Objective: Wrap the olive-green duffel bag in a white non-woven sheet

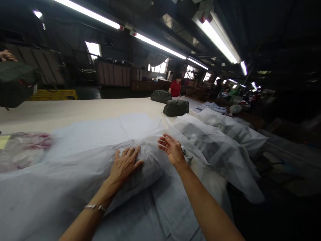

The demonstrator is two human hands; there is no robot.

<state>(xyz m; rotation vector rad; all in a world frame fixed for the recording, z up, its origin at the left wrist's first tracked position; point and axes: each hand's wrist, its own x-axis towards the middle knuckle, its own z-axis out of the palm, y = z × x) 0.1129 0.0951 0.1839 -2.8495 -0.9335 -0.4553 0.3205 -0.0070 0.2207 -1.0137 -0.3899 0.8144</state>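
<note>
Left grip [125, 164] flat, crinkled translucent plastic [150, 169] beneath; right grip [173, 150] half-curled

I'm standing in what looks like a bag factory's workshop, with rows of fluorescent tubes [218, 38] overhead, dark green duffel bags [176, 108] and translucent plastic wrapping [150, 169] on my long pale worktable [100, 107], a yellow crate [56, 95] beyond, and a red-shirted worker [176, 88] farther off

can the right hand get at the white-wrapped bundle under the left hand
Probably yes: the right hand looks empty and is right beside the white-wrapped bundle. The left hand covers only part of it, leaving the side toward the right hand free.
</note>
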